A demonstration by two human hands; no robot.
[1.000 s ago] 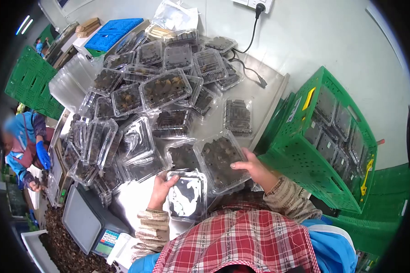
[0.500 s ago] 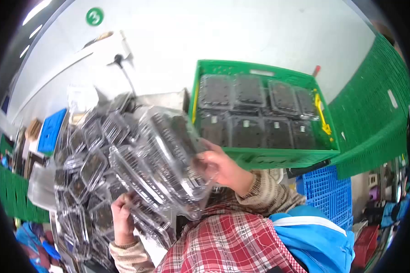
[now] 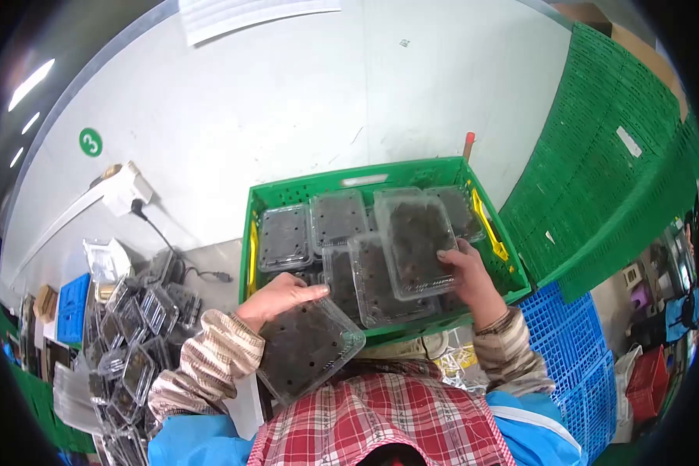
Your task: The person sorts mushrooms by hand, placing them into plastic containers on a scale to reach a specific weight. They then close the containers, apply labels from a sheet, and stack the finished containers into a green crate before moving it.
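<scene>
Two hands hold clear plastic punnets with dark contents at a green plastic crate (image 3: 311, 186) in the middle of the frame.
The left hand (image 3: 276, 300), left of centre, has its thumb over the upper edge of one rectangular clear punnet (image 3: 307, 357), tilted in front of the crate's near left corner; its other fingers are mostly hidden, so their spread cannot be told. The right hand (image 3: 474, 283), right of centre, is closed on the right edge of a second rectangular clear punnet (image 3: 415, 237), thumb on top, above the crate; whether it also grips the overlapped punnet (image 3: 373, 287) at lower left cannot be told. More clear lidded punnets (image 3: 285, 233) lie inside the crate; a heap of clear punnets (image 3: 136, 373) fills the lower left.
</scene>
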